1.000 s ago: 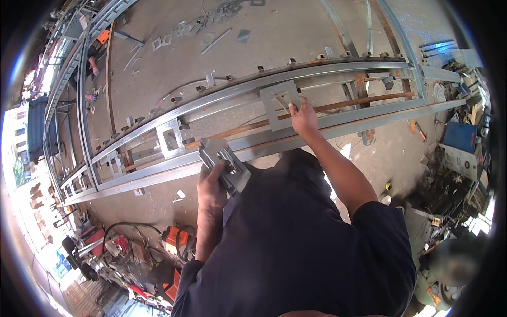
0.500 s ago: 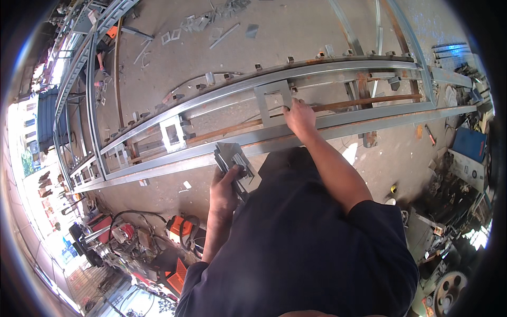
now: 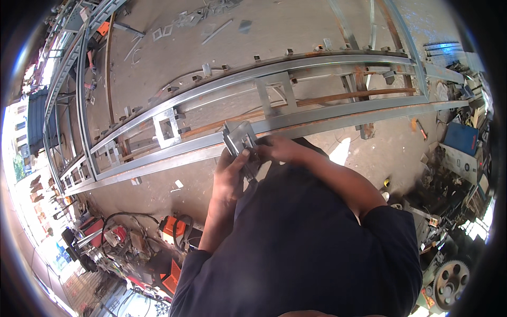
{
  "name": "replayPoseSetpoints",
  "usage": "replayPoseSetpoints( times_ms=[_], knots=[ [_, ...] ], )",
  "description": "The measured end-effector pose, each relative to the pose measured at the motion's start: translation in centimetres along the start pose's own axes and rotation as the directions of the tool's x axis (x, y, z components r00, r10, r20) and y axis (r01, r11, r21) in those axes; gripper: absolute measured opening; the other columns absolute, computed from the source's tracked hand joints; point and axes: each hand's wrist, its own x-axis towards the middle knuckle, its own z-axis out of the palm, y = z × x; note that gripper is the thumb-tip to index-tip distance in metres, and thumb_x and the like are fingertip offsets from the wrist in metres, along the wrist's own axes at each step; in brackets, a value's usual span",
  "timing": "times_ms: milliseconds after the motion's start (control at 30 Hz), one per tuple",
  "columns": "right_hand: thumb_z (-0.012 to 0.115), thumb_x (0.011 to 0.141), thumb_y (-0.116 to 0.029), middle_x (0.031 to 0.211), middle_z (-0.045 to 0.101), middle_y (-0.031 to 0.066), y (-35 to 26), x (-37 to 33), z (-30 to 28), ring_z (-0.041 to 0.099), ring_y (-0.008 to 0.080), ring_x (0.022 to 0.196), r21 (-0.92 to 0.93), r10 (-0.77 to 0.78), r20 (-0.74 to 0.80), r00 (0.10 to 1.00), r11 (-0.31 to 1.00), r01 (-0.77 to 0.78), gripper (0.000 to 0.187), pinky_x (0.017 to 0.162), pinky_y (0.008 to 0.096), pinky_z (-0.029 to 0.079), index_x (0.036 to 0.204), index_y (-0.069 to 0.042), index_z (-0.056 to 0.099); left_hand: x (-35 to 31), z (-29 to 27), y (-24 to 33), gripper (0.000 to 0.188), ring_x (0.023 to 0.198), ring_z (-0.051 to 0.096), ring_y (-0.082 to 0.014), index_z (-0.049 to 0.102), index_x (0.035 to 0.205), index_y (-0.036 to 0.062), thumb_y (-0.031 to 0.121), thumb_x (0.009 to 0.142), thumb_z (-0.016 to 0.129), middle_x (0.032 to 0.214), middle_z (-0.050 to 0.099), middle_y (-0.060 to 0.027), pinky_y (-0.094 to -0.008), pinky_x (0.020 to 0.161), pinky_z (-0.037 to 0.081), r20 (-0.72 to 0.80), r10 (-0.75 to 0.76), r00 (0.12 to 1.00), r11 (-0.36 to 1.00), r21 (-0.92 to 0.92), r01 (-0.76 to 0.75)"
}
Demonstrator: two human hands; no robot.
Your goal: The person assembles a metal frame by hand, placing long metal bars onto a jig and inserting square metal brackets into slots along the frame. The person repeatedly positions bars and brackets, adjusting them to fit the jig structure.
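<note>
A small stack of square metal plates (image 3: 240,134) stands tilted in my left hand (image 3: 228,171), with the thumb across its near face. My right hand (image 3: 273,149) is at the stack's right edge, fingers bent against it; they are shaded and partly hidden. Just beyond, a square metal frame with an open middle (image 3: 265,98) lies across the long steel rails (image 3: 338,115). Farther left, a second, brighter square frame (image 3: 160,129) bridges the same rails.
Short tube stubs (image 3: 257,58) line the far rail. Loose plates and offcuts (image 3: 214,9) lie on the floor beyond. Cables and an orange machine (image 3: 171,227) are at the lower left. A blue box (image 3: 458,141) and a toothed wheel (image 3: 451,284) stand right. A person's arm (image 3: 92,61) shows far left.
My right hand has left the square frame on the rails and come back to the stack in my left hand. The frame stays in place. The view has shifted slightly.
</note>
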Motion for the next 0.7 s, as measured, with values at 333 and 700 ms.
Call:
replayPoseSetpoints(
  times_ms=[333,700],
  knots=[
    [0.072,0.094,-0.046,0.104,0.073,0.0255,-1.8,-5.9,-8.2,0.069,0.0474,0.101,-0.365,-0.207,-0.557,0.805,0.931,-0.013,0.052,0.087,0.0512,0.055,0.123,-0.002,0.066,2.4,6.0,-1.9,0.049,0.110,0.065,-0.0221,0.050,0.144,-0.0030,0.010,0.099,0.066,0.124,0.065,-0.0098,-0.0372,0.094,0.055,0.029,0.084,0.996,0.969,0.229,-0.089],
    [0.063,0.100,-0.035,0.116,0.065,0.0313,9.7,-14.3,-39.3,0.063,0.0513,0.111,-0.370,-0.217,-0.902,0.372,0.833,-0.411,0.052,0.095,0.0555,0.054,0.135,0.002,0.052,4.8,16.5,-10.3,0.041,0.103,0.067,-0.0230,0.052,0.142,-0.0007,0.008,0.102,0.059,0.117,0.068,-0.0121,-0.0387,0.090,0.057,-0.195,0.039,0.980,0.991,0.130,-0.014]
  ],
)
